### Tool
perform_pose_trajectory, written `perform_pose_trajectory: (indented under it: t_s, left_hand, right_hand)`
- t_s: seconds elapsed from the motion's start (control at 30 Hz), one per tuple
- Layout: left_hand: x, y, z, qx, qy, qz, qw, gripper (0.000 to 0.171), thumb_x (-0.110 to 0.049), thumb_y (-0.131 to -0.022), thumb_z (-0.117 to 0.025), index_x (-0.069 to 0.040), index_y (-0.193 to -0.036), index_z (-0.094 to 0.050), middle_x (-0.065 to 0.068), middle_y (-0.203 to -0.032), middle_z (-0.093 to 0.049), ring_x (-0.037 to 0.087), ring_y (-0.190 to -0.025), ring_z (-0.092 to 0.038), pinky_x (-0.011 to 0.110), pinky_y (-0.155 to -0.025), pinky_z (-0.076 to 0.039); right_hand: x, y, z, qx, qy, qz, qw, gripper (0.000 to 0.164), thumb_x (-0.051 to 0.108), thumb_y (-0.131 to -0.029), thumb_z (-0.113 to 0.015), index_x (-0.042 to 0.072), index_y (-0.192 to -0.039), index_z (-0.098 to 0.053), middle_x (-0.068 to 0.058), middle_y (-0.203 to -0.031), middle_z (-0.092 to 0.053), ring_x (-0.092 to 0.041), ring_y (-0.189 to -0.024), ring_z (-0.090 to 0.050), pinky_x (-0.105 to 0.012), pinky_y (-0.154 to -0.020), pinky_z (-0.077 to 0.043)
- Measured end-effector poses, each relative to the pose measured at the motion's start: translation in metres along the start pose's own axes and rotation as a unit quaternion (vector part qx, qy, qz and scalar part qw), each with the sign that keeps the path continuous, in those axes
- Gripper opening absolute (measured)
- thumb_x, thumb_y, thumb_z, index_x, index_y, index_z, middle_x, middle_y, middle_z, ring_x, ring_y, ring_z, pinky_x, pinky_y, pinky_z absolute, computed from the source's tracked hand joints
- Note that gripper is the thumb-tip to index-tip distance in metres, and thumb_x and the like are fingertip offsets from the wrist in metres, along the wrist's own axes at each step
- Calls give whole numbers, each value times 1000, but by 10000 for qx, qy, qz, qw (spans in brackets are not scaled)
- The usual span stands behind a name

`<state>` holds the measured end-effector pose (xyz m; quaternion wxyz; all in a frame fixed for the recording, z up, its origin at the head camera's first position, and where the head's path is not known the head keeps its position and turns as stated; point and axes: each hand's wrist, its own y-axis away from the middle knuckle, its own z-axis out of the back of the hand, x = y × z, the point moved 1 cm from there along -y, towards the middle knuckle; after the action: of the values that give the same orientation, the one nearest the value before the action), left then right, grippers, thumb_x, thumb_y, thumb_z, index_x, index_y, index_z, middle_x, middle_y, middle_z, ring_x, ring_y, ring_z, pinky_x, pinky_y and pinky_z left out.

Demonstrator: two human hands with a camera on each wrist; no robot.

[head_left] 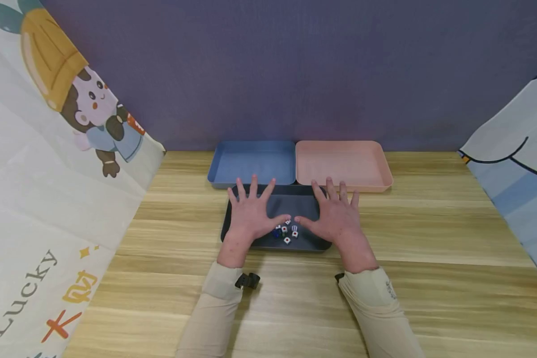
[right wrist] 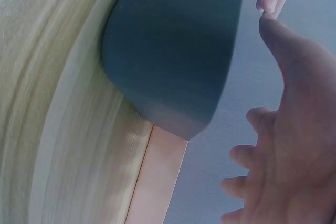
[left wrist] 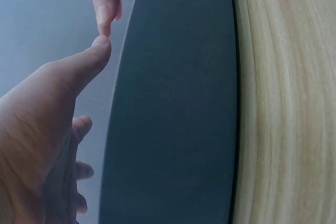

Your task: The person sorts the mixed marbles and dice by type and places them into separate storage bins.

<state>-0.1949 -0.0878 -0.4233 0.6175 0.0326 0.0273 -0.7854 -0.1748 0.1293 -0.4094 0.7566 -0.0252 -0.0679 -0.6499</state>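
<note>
Both hands are spread above a dark grey tray (head_left: 313, 243) on the wooden table. My left hand (head_left: 250, 214) hovers over the tray's left part, fingers straight and fanned, thumb pointing inward. Mirroring it, my right hand (head_left: 339, 216) is over the right part with its fingers fanned too. The two thumb tips come close together in the head view. Several small dice (head_left: 287, 240), white ones and some dark blue, lie in the tray below the thumbs. In the left wrist view the left thumb (left wrist: 86, 66) overlaps the other hand's thumb tip. Neither hand holds anything.
Behind the dark tray stand a blue tray (head_left: 255, 161) and a pink tray (head_left: 342, 161), side by side. A dark purple-grey panel (head_left: 295, 74) rises at the table's back edge. Printed cloths (head_left: 40, 164) flank the wooden table (head_left: 429, 238).
</note>
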Motion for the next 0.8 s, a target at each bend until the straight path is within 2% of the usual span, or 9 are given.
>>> perform_pose_trajectory:
  t_s: [0.23, 0.33, 0.4, 0.5, 0.6, 0.73, 0.8]
  left_hand:
    - [-1, 0, 0, 76, 29, 8, 10000, 100, -87, -77, -39, -37, -156, -4, 15, -161, 5, 52, -138, 12, 69, -107, 0]
    - [-1, 0, 2, 94, 85, -9, 9999, 99, -85, -78, -40, -35, -157, -6, 16, -161, 0, 52, -139, 9, 69, -108, -1]
    - [1, -1, 6, 39, 132, -7, 9999, 96, -82, -81, -41, -33, -157, -10, 17, -161, -5, 52, -140, 5, 68, -108, -6]
    - [5, -1, 13, -87, 248, 29, 9997, 88, -75, -87, -45, -28, -157, -19, 18, -158, -17, 51, -141, -6, 66, -108, -18]
    - [13, 0, 21, -294, 367, 90, 9989, 77, -63, -92, -51, -21, -153, -31, 17, -152, -32, 48, -138, -24, 62, -103, -32]
    - [26, 4, 32, -584, 434, 213, 9971, 61, -49, -95, -58, -13, -143, -48, 15, -138, -51, 38, -116, -53, 52, -86, -49]
    - [33, 6, 38, -716, 463, 288, 9959, 55, -45, -95, -59, -10, -137, -54, 14, -131, -57, 33, -100, -61, 48, -75, -53]
  right_hand:
    - [1, -2, -1, 23, 42, 41, 10000, 106, 83, -79, -45, 22, -158, -9, -20, -160, -5, -47, -142, -2, -69, -107, 0]
    - [0, -3, -1, -72, 29, 52, 10000, 103, 80, -81, -45, 21, -158, -10, -20, -159, -9, -47, -142, -7, -68, -108, -7]
    - [0, -2, 1, -278, -120, 49, 9995, 98, 75, -85, -50, 18, -157, -16, -22, -158, -16, -47, -141, -16, -67, -107, -15]
    - [-1, -1, 5, -854, -391, 29, 9956, 85, 61, -89, -58, 10, -152, -33, -23, -147, -38, -44, -130, -40, -62, -99, -36]
    - [-5, 0, 9, -1415, -696, -71, 9875, 64, 46, -91, -63, 5, -138, -52, -21, -127, -58, -38, -108, -58, -55, -80, -50]
    - [-12, 3, 14, -1608, -1147, -303, 9798, 42, 35, -92, -64, 6, -122, -64, -13, -108, -69, -30, -79, -65, -46, -60, -52]
    - [-17, 6, 16, -1581, -1357, -418, 9772, 36, 33, -92, -64, 7, -117, -67, -10, -100, -71, -27, -71, -64, -43, -55, -50]
